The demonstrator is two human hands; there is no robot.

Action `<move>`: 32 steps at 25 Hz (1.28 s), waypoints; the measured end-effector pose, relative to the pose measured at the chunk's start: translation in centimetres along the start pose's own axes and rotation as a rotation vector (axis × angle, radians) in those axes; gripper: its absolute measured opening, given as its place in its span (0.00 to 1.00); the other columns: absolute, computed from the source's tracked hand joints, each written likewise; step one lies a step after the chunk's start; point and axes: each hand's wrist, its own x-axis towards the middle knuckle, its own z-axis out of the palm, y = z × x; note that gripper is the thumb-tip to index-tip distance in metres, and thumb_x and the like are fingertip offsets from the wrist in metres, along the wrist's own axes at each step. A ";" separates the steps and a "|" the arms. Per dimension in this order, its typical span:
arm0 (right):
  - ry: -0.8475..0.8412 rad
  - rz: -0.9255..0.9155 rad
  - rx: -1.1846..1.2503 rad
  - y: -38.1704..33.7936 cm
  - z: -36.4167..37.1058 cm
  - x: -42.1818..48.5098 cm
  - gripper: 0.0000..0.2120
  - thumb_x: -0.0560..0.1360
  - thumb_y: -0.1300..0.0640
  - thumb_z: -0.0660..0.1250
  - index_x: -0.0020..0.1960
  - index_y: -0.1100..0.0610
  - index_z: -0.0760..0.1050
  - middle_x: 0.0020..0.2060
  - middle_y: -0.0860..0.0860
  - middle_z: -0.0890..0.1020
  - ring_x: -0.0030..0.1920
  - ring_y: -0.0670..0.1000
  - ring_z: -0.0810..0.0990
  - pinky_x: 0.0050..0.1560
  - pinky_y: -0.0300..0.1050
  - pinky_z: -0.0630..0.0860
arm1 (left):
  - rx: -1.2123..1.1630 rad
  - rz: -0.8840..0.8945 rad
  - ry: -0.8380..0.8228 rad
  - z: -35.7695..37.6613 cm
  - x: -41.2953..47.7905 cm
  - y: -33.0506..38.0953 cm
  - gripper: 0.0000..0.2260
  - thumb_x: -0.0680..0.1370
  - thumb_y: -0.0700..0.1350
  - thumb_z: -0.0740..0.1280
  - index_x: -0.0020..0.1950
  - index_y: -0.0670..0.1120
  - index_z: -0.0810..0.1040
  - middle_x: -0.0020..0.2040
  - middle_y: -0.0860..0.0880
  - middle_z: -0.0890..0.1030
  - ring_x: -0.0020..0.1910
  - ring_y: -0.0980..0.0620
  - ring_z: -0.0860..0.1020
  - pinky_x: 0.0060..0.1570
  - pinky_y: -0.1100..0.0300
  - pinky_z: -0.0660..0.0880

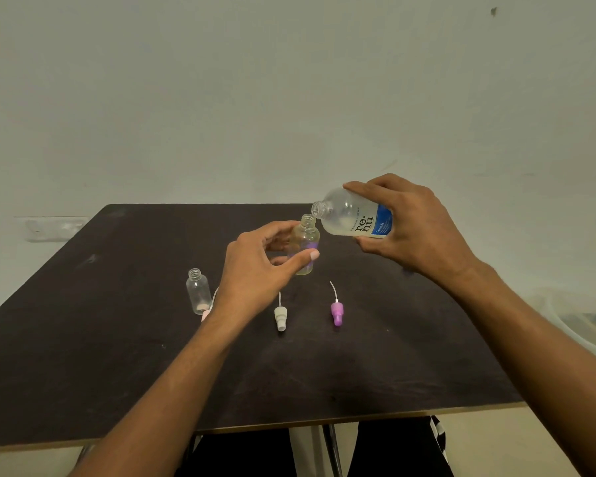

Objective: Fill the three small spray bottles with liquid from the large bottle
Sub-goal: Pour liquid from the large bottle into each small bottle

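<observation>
My right hand (413, 228) grips the large clear bottle (350, 216) with the blue label, tipped on its side with its open neck pointing left. That neck sits just above the open mouth of a small clear bottle (306, 242), which my left hand (258, 270) holds upright above the table between thumb and fingers. A purple tint shows through this small bottle. Another small clear bottle (198, 291) stands open on the table to the left. A third small bottle is not visible.
On the dark table (117, 356) lie a white spray cap (280, 315) and a purple spray cap (337, 311), each with a thin tube. A pinkish cap (205, 315) peeks out beside my left wrist. A pale wall rises behind the table.
</observation>
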 end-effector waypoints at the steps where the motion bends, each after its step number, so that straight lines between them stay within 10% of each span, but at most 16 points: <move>1: 0.001 -0.002 -0.005 0.1 0.0 0.0 0.38 0.70 0.51 0.81 0.77 0.44 0.71 0.63 0.48 0.78 0.60 0.50 0.78 0.52 0.48 0.83 | 0.002 -0.002 0.001 0.0 0.0 0.0 0.19 0.71 0.50 0.82 0.59 0.59 0.83 0.51 0.60 0.87 0.51 0.64 0.84 0.51 0.66 0.82; 32: 0.032 -0.090 -0.129 0.6 -0.4 0.4 0.36 0.71 0.54 0.80 0.76 0.44 0.72 0.63 0.50 0.76 0.61 0.53 0.78 0.53 0.53 0.83 | 0.044 -0.015 -0.015 0.6 -0.1 -0.6 0.21 0.71 0.52 0.81 0.63 0.55 0.84 0.53 0.59 0.87 0.52 0.64 0.84 0.53 0.66 0.82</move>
